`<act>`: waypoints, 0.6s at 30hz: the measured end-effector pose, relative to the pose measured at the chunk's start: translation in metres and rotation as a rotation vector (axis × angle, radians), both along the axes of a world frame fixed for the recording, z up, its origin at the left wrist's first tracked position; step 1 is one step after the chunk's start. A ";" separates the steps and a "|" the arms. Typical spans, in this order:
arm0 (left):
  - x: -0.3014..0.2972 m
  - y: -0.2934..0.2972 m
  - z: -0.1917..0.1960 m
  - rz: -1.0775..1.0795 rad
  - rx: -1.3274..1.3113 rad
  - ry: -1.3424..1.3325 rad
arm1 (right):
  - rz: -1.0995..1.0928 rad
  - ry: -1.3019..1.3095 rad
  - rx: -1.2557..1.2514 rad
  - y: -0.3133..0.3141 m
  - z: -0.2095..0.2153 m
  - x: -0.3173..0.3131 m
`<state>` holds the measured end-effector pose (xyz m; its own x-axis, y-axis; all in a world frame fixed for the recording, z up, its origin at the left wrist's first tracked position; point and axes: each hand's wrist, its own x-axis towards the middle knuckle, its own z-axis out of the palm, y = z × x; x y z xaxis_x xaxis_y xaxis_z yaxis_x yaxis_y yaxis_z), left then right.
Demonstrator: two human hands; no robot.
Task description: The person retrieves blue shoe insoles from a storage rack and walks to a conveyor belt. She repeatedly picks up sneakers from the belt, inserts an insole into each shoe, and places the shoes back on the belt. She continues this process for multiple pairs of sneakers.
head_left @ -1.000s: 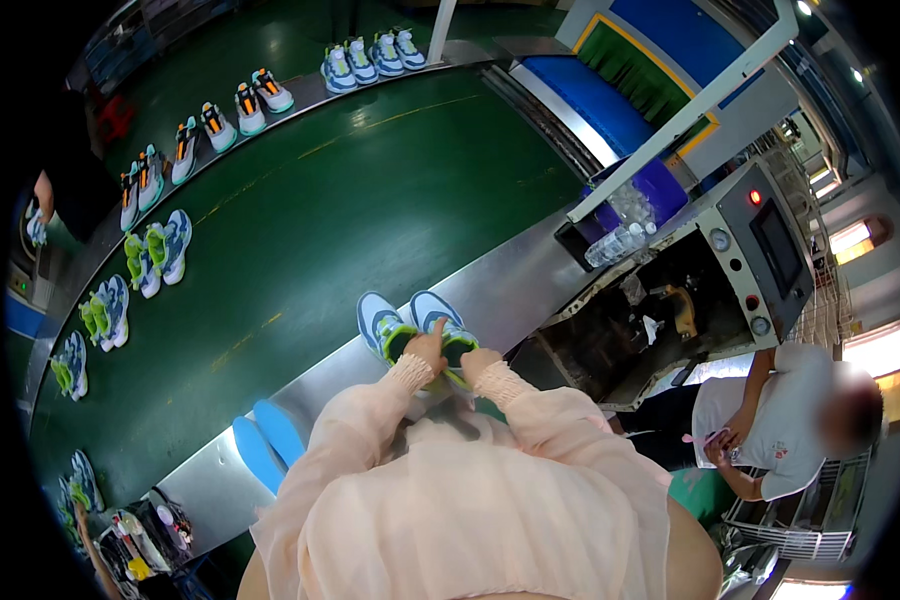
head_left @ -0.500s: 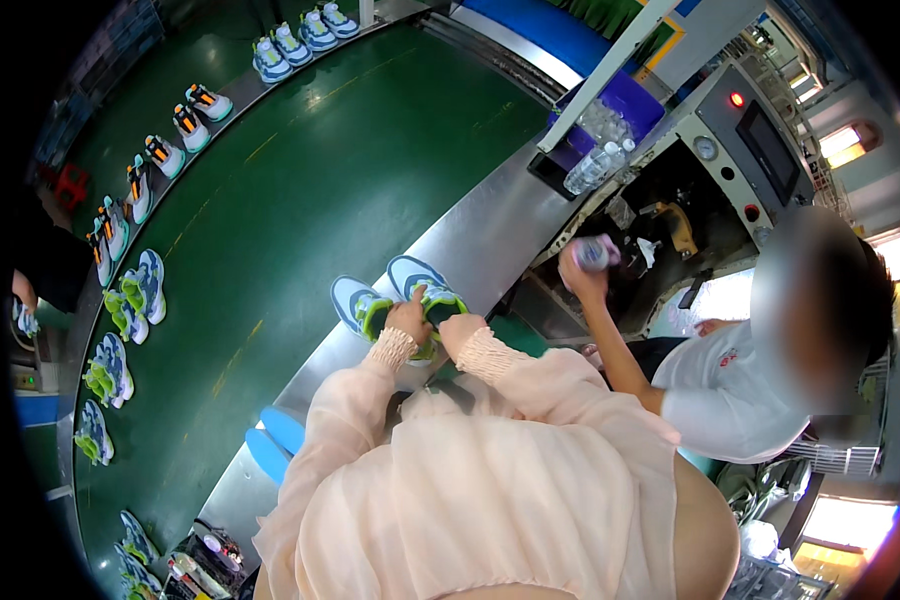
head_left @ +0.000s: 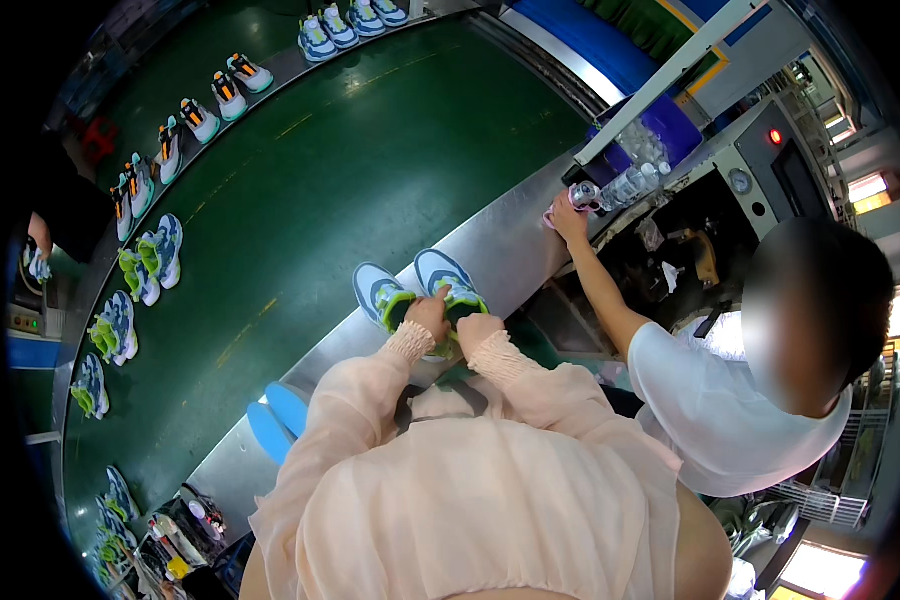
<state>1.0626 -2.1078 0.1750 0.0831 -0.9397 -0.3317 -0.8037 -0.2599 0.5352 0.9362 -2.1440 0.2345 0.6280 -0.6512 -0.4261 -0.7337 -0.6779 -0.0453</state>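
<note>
A pair of blue, white and lime-green sneakers stands on the metal edge of the belt in front of me, toes pointing away. My left hand (head_left: pixel 428 317) is closed on the tongue and collar of the right sneaker (head_left: pixel 442 270), with fingers at its opening. At the heel side of that same shoe, my right hand (head_left: pixel 478 330) is closed on the collar, its fingertips partly hidden. The left sneaker (head_left: pixel 375 287) sits beside it, near my left hand. Two flat blue insoles (head_left: pixel 270 430) lie on the metal edge, left of my left sleeve.
Beyond is a curved green conveyor (head_left: pixel 300 220) with several sneakers along its far rim. On the right, a co-worker's hand (head_left: pixel 570 217) holds a bottle beside other clear bottles (head_left: pixel 632 187) and a blue bin (head_left: pixel 678 130). An open machine (head_left: pixel 730 225) and a tool box (head_left: pixel 183 535) flank me.
The co-worker's arm has moved the bottle over to the metal edge, next to the other bottles. My view has shifted slightly; both my hands stay at the right sneaker.
</note>
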 end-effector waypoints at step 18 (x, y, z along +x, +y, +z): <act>-0.007 -0.002 -0.005 0.053 -0.068 -0.028 | -0.291 -0.294 0.159 -0.021 -0.133 0.010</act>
<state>1.0552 -2.1093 0.1702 0.1418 -0.9541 -0.2637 -0.8044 -0.2663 0.5310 0.9460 -2.1653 0.1016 0.5381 -0.7594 -0.3657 -0.8330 -0.4131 -0.3679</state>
